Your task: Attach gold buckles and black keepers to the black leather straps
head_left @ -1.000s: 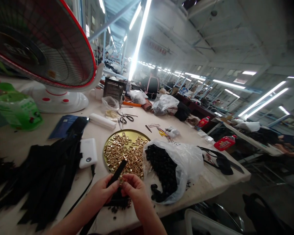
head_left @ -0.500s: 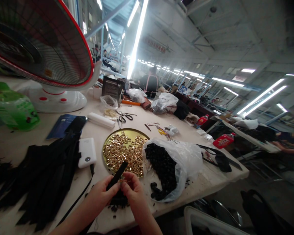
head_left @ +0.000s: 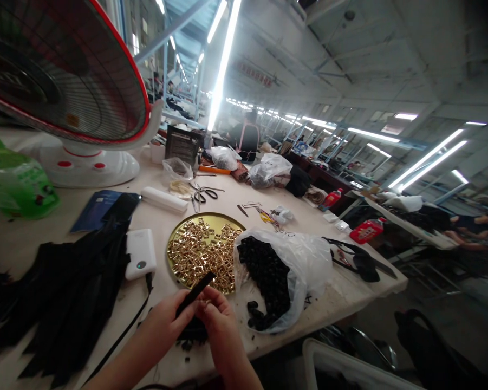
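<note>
The strap (head_left: pixel 195 293) looks like matt black woven cloth, as do the strips (head_left: pixel 71 295); the fittings (head_left: pixel 207 255) are glossy gold-coloured metal, and the tray (head_left: pixel 169 245) smooth, shiny metal; the bag (head_left: pixel 317 260) is thin, wrinkled, translucent plastic, the black pieces (head_left: pixel 264 271) in it dull, their material unclear; the fan's base (head_left: pixel 85 167) is smooth, glossy white plastic; the pouch (head_left: pixel 18 184) is shiny green plastic; the table (head_left: pixel 227 196) is matt.

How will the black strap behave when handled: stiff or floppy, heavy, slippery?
Probably fairly stiff over short lengths: the black strap juts straight past the left hand without visible droop. Likely light, being narrow and thin-looking. Perhaps not very slippery, as its surface looks matte.
</note>
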The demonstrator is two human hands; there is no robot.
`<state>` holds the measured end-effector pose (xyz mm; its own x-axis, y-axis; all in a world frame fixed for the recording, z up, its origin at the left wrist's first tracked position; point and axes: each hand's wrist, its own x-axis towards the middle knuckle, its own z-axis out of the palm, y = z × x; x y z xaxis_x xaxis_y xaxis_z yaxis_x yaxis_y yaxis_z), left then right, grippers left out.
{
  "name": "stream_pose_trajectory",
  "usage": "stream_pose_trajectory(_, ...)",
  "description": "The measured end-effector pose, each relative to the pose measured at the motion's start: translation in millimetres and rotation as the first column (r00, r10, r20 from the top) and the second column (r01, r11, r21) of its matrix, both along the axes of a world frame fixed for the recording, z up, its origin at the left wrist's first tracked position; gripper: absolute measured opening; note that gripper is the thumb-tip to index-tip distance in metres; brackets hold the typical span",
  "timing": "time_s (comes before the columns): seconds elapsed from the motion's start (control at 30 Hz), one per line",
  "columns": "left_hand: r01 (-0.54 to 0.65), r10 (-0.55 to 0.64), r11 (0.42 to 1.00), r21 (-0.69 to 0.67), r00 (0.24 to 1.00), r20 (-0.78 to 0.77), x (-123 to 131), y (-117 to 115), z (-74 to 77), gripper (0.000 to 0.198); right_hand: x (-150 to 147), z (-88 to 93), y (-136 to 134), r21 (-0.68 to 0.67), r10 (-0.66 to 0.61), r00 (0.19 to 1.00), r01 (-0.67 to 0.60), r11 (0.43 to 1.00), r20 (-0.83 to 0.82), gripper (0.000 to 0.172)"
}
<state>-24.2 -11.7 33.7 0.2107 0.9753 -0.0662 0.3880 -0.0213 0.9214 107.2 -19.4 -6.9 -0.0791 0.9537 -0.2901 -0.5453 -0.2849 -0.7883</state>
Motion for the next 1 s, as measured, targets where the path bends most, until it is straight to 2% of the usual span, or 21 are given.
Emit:
stream_pose_trajectory(0.13, -0.051, 0.051, 0.998, -0.024, 0.998, 0.027, -5.6, 4.6, -3.6, 0.027, 2.6, 10.3, 1.2, -0.021, -0.021, 0.997, 0.019, 1.0, -0.074, 0.027)
stream_pose_trajectory(0.23, -0.031, 0.041, 0.992, -0.125, 0.996, 0.078, -3.0, 3.7, -9.5, 0.033, 2.0, 16.6, 0.2, -0.024, 0.01, 0.986, -0.014, 1.0, -0.167, 0.025)
stream_pose_trajectory(0.3, -0.028, 0.054, 0.978, -0.209, 0.991, 0.119, 1.1, 1.7, -11.4, 0.037, 1.6, 14.7, -0.9, 0.006, 0.016, 0.985, -0.015, 1.0, -0.174, 0.023)
stream_pose_trajectory(0.37, -0.028, 0.072, 0.964, -0.264, 0.985, 0.156, 5.1, -0.2, -11.6, 0.04, 2.0, 9.6, -2.1, 0.063, 0.021, 0.996, -0.016, 0.998, -0.081, 0.024)
stream_pose_trajectory(0.43, -0.034, 0.088, 0.956, -0.292, 0.98, 0.176, 7.5, -0.9, -12.2, 0.042, 3.0, 4.6, -3.5, 0.14, 0.032, 0.996, -0.043, 0.989, 0.085, 0.026)
stream_pose_trajectory(0.57, -0.044, 0.093, 0.956, -0.289, 0.983, 0.159, 6.2, 0.3, -19.1, 0.042, 3.8, 0.5, -4.8, 0.276, 0.003, 0.931, -0.111, 0.955, 0.366, 0.029)
stream_pose_trajectory(0.7, -0.035, 0.04, 0.995, -0.088, 0.998, 0.057, 1.7, 1.2, -24.6, 0.027, 2.8, -3.8, -3.7, 0.26, 0.015, 0.929, -0.119, 0.958, 0.37, 0.031)
stream_pose_trajectory(0.77, -0.029, 0.03, 0.998, -0.061, 0.999, 0.026, 0.5, 1.0, -24.6, 0.024, 3.2, -8.0, -3.7, 0.211, 0.035, 0.939, -0.113, 0.971, 0.343, 0.025)
stream_pose_trajectory(0.83, -0.034, 0.038, 0.991, -0.131, 0.999, 0.027, 0.8, 0.3, -23.6, 0.028, 4.8, -12.1, -5.0, 0.19, 0.027, 0.933, -0.101, 0.977, 0.358, 0.02)
stream_pose_trajectory(0.93, -0.034, 0.059, 0.962, -0.271, 0.995, 0.083, 3.1, -1.0, -20.7, 0.039, 8.0, -15.0, -7.9, 0.217, 0.006, 0.906, -0.108, 0.97, 0.422, 0.023)
stream_pose_trajectory(1.0, -0.022, 0.06, 0.949, -0.313, 0.992, 0.112, 4.8, -2.2, -18.6, 0.043, 9.4, -13.5, -8.7, 0.222, 0.008, 0.9, -0.116, 0.968, 0.435, 0.022)
